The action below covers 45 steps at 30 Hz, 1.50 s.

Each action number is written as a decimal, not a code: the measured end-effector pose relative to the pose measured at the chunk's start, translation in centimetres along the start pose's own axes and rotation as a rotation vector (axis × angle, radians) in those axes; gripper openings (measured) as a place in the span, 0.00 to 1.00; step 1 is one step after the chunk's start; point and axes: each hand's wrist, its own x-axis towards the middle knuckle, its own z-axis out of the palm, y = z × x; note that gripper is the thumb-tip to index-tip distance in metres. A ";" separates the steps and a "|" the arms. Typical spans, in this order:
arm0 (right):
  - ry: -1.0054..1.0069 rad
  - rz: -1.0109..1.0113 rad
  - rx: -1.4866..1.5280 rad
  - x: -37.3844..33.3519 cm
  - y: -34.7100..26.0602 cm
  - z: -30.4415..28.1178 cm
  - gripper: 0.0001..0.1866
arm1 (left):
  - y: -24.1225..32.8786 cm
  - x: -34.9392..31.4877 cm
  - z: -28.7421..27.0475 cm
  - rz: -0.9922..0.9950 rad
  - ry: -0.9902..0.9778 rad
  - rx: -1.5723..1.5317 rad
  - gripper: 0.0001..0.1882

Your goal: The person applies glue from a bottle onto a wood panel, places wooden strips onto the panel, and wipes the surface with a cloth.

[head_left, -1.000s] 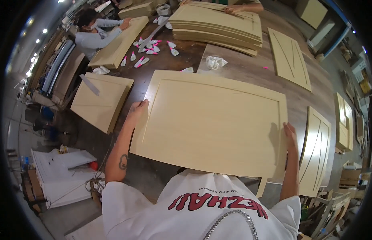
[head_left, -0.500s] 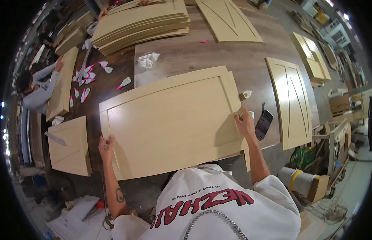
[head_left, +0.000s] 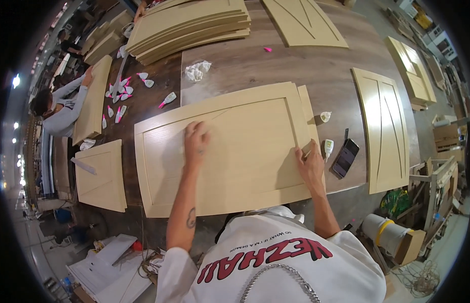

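A large pale cabinet door panel (head_left: 235,151) with a raised frame lies in front of me on the table, on top of another board (head_left: 307,103) that shows past its right edge. My left hand (head_left: 195,144) is over the left part of the panel's face, fingers bent and partly smeared by motion, so I cannot tell whether it holds anything. At the panel's right edge, my right hand (head_left: 311,164) is closed with a thin pale stick (head_left: 308,151) between its fingers. Just right of it lie a small white glue bottle (head_left: 328,148) and a phone (head_left: 345,157).
Several white bottles with pink tips (head_left: 123,91) lie at left, near crumpled white paper (head_left: 197,71). Stacked panels (head_left: 194,30) stand at the back. A grooved panel (head_left: 381,131) lies at right. A co-worker (head_left: 63,108) handles a board (head_left: 96,101) at far left.
My left hand has let go of the panel's left edge and moved right, over its face. The panel lies flatter, with more of the board beneath showing at right. My right hand stays by the right edge.
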 end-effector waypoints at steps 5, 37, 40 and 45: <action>-0.072 0.076 0.044 0.1 -0.1 -0.6 0.32 | 5.0 3.6 3.7 0.038 0.009 0.120 0.13; 0.120 0.163 0.906 0.5 3.8 -0.9 0.22 | -0.5 -5.9 -12.6 -0.642 0.227 -0.171 0.06; 0.151 0.171 0.886 0.8 4.3 -1.5 0.19 | -4.3 -8.5 -13.9 -0.483 0.338 -0.014 0.03; 0.082 -0.023 0.656 0.5 1.9 -1.6 0.20 | 6.1 -1.3 -3.0 -0.272 0.169 -0.080 0.13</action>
